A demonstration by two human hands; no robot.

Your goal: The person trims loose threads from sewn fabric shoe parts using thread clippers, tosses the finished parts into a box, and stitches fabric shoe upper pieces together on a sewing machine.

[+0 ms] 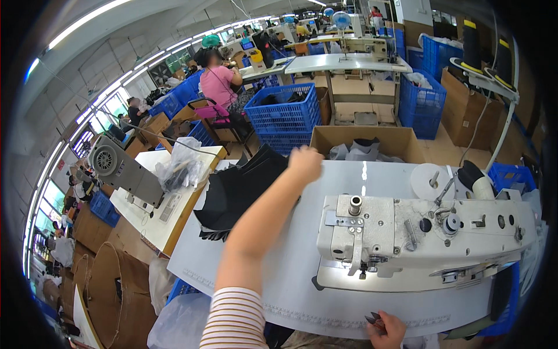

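My left hand [304, 163] reaches far across the grey sewing table [273, 256] and rests on a stack of black fabric pieces [238, 189] at the table's far left edge; its fingers are curled, and whether they grip a piece cannot be seen. My right hand [386, 330] sits at the near edge of the table, below the white sewing machine [418, 232], pinching a small dark tool that looks like snips [372, 319]. My left sleeve is striped.
An open cardboard box [372, 145] with cloth stands behind the table. Blue crates [285, 116] lie beyond it. A second machine [125, 171] sits on a wooden table at left. A person in pink sits at the back. Thread cones [476, 180] stand at right.
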